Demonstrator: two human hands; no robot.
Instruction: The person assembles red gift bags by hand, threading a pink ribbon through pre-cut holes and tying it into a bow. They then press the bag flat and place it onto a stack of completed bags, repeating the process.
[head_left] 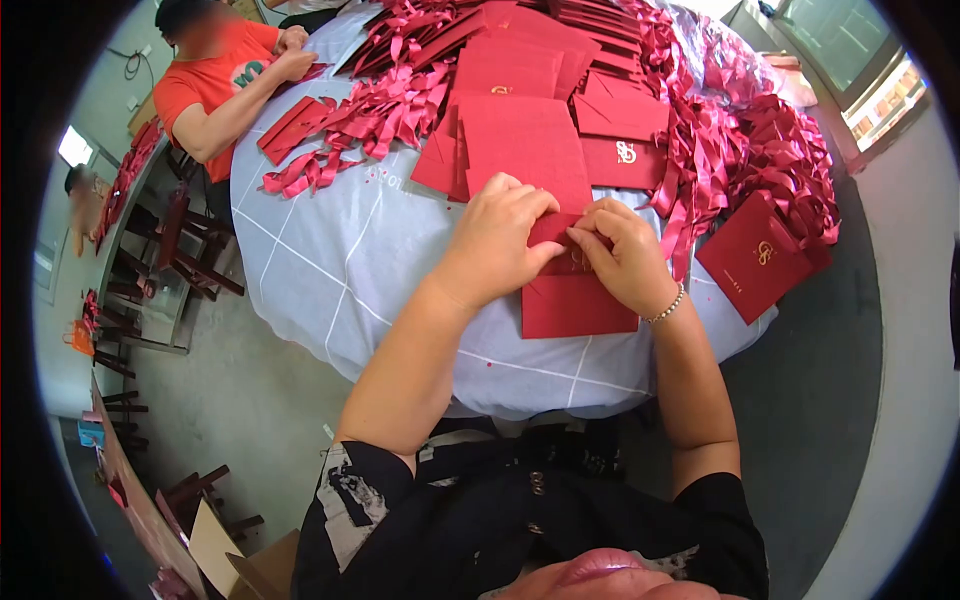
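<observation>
A red paper gift bag lies flat near the front edge of the round table, its upper part between my two hands. My left hand grips the left side of that upper part with thumb and bent fingers. On the right, my right hand pinches the bag with thumb and forefinger close together. Part of a gold print shows between the fingers; the rest is hidden. Just beyond my hands lies a stack of flat red bags.
Heaps of red ribbon lie at left, more ribbon at right. A red bag with gold logo rests by the right edge. A person in an orange shirt works at the far left side. Stools stand on the floor.
</observation>
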